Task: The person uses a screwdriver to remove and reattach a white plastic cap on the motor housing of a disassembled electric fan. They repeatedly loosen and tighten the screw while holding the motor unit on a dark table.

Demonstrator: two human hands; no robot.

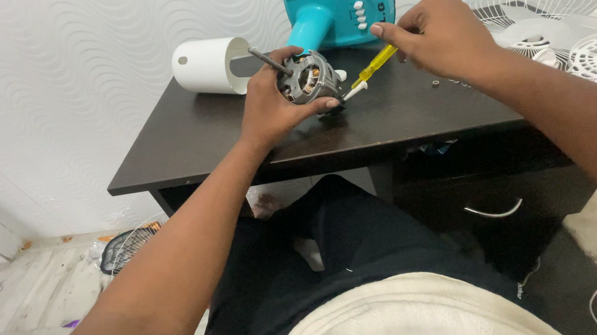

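Observation:
My left hand [271, 107] grips a grey fan motor [306, 80] with a metal shaft pointing up-left, held just above the dark table [175, 156]. My right hand [438, 35] holds a yellow-handled screwdriver [376, 64] whose tip points down-left toward the motor's side. A small white part [354, 90] sticks out beside the motor, under the screwdriver.
A white cylindrical cover [205, 67] lies on its side at the table's back. A turquoise fan base [340, 3] with white buttons stands behind the motor. White wire fan guards [574, 24] rest at the right. Small screws [435, 83] lie near my right hand. A drawer handle [493, 211] shows below.

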